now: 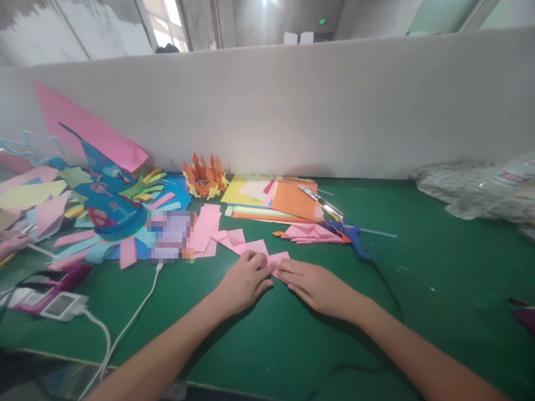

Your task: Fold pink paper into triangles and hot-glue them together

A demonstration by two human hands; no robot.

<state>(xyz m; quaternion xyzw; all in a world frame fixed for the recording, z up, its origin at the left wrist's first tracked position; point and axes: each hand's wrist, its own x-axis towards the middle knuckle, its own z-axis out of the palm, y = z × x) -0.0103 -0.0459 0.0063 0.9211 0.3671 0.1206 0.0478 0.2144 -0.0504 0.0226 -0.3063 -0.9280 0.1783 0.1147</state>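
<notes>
My left hand [246,283] is closed, its thumb and fingertips on a strip of folded pink paper [256,247]. From the other side my right hand [313,284] presses its closed fingers onto the lower end of the same paper, with the thumb mostly hidden. The zigzag folds run up and left from my fingers. At its far end lie flat pink paper sheets [204,234]. Just beyond my right hand is a pile of pointed, folded pink pieces [307,233], beside a blue glue gun [355,242] with a clear glue stick.
Stacked coloured paper [288,203] lies at the back with scissors [324,203] on top. An orange paper crown [204,178] and blue cone hat [111,206] stand left of it. Charging cables and a power strip [52,298] lie front left. A plastic bottle [493,189] is at right.
</notes>
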